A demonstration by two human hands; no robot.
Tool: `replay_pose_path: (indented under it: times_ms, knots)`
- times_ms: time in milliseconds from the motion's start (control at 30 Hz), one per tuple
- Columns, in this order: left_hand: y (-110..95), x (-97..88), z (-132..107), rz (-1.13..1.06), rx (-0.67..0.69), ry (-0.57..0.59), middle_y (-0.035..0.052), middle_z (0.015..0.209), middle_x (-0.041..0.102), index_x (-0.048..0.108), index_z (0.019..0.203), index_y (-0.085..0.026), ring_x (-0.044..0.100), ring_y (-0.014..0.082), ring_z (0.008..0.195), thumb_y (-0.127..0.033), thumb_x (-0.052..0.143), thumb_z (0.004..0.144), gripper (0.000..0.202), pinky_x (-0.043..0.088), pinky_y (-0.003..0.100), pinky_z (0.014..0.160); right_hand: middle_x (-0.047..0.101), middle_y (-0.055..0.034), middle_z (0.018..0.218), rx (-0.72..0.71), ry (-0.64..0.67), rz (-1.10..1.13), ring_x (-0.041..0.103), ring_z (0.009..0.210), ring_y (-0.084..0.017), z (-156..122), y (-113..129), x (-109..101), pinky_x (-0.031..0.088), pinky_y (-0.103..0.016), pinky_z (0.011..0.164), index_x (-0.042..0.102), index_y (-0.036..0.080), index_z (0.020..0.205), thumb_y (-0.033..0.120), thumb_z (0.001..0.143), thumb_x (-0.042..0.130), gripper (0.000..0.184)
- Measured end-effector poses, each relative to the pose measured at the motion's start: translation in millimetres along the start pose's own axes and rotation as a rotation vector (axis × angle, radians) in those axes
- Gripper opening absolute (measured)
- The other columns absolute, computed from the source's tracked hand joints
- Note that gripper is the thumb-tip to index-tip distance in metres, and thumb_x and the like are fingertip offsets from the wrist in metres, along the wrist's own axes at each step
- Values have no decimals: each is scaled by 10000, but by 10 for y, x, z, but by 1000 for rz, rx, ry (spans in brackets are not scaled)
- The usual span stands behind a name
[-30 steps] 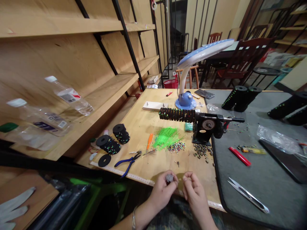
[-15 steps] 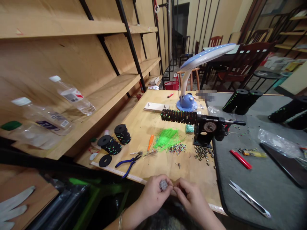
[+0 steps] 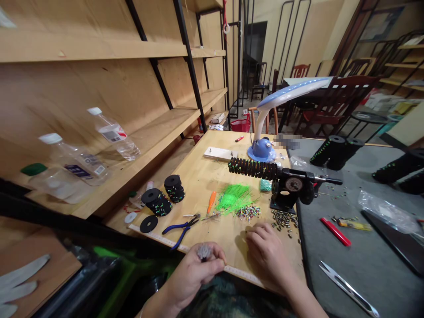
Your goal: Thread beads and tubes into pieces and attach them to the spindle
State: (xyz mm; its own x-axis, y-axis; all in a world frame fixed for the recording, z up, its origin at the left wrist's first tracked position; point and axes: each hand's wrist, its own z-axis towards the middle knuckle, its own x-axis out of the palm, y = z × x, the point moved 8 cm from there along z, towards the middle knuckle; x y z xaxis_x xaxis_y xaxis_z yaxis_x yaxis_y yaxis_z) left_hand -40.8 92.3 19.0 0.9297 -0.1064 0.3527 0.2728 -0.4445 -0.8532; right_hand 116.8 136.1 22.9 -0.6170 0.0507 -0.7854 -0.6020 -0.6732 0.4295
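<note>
My left hand (image 3: 194,274) is closed around a small grey bristly bundle (image 3: 204,252) at the near edge of the wooden table (image 3: 205,176). My right hand (image 3: 269,251) rests knuckles-up on the table, fingers curled down toward the tabletop near a scatter of small dark metal pieces (image 3: 282,218); what its fingertips hold, if anything, is hidden. Just beyond lie a pile of coloured-head pins (image 3: 247,213) and a bunch of green strands (image 3: 233,198). A black winding tool (image 3: 288,189) carries a dark studded roll (image 3: 253,168).
Blue pliers (image 3: 180,229), an orange-handled tool (image 3: 211,201) and black spools (image 3: 162,198) lie left of the hands. A blue desk lamp (image 3: 265,145) stands behind. On the grey mat (image 3: 357,229) are a red lighter (image 3: 335,231) and thread snips (image 3: 347,289). Plastic bottles (image 3: 112,134) lie on the left shelf.
My hands have come apart: the right hand moved forward onto the table toward the metal pieces, and the left hand drew back and left with the bundle. The view tilted slightly.
</note>
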Motion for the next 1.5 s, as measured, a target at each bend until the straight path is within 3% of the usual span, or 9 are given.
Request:
replay_pose_path:
  times_ms: [267, 400, 533, 700, 933, 1067, 1200, 1333, 1500]
  knots:
    - [-89, 70, -48, 328, 127, -70, -53, 523, 416, 642, 693, -143, 352, 82, 513, -331, 714, 704, 202, 271, 200, 502, 717, -106, 985, 76, -27, 102, 590, 933, -271, -147, 11, -157, 510, -428, 819, 632, 209, 1091, 155, 893, 530, 230]
    - [-90, 169, -106, 533, 177, -61, -2, 618, 552, 651, 728, -150, 475, 124, 588, -285, 654, 745, 136, 369, 216, 562, 693, -120, 1037, 185, -123, 314, 620, 973, -274, -284, 243, -348, 534, -387, 803, 577, 246, 1156, 169, 890, 531, 281]
    - [-102, 248, -123, 702, 258, -38, 23, 657, 631, 646, 744, -152, 537, 139, 613, -248, 598, 781, 114, 410, 209, 578, 702, -81, 1030, 174, -49, 571, 669, 829, -209, -361, 557, -237, 560, -278, 710, 528, 279, 1225, 183, 871, 559, 368]
    - [-115, 253, -123, 762, 298, -36, 36, 690, 665, 643, 774, -146, 573, 144, 629, -240, 559, 810, 131, 430, 211, 601, 694, -59, 964, 215, -30, 587, 655, 818, -185, -392, 562, -21, 537, -265, 714, 551, 249, 1153, 168, 884, 531, 282]
    - [-56, 188, -62, 758, 302, -95, 3, 642, 585, 639, 783, -146, 498, 120, 575, -250, 581, 801, 121, 372, 206, 549, 605, -27, 674, 163, -97, 424, 533, 671, -183, -316, 499, 16, 439, -278, 604, 625, 208, 906, 171, 930, 467, 164]
    - [-93, -8, 32, 529, 334, -233, -60, 603, 406, 615, 943, -152, 392, 102, 544, -299, 602, 798, 207, 332, 206, 534, 613, -39, 701, 343, -109, 593, 567, 702, -185, -398, 269, 132, 441, -278, 631, 624, 197, 749, 253, 933, 479, 241]
    - [-67, -138, 139, 323, 342, -304, -85, 594, 302, 582, 946, -156, 321, 92, 533, -367, 639, 789, 270, 294, 200, 521, 637, -16, 625, 713, -170, 961, 575, 616, -168, -587, -48, 327, 442, -257, 589, 636, 189, 731, 426, 863, 598, 274]
    - [203, 50, 267, 274, 260, -188, -87, 565, 332, 610, 868, -149, 326, 88, 520, -343, 691, 744, 244, 295, 198, 511, 734, -41, 794, 1010, -309, 1323, 576, 571, -132, -714, -179, 472, 448, -227, 542, 674, 184, 738, 465, 695, 772, 300]
    - [441, 430, 380, 336, 262, -65, -51, 622, 484, 653, 933, -133, 440, 105, 583, -224, 696, 714, 240, 371, 207, 572, 688, -103, 1159, 1088, -412, 1559, 651, 936, -254, -714, -140, 496, 525, -314, 713, 709, 173, 686, 413, 580, 860, 303]
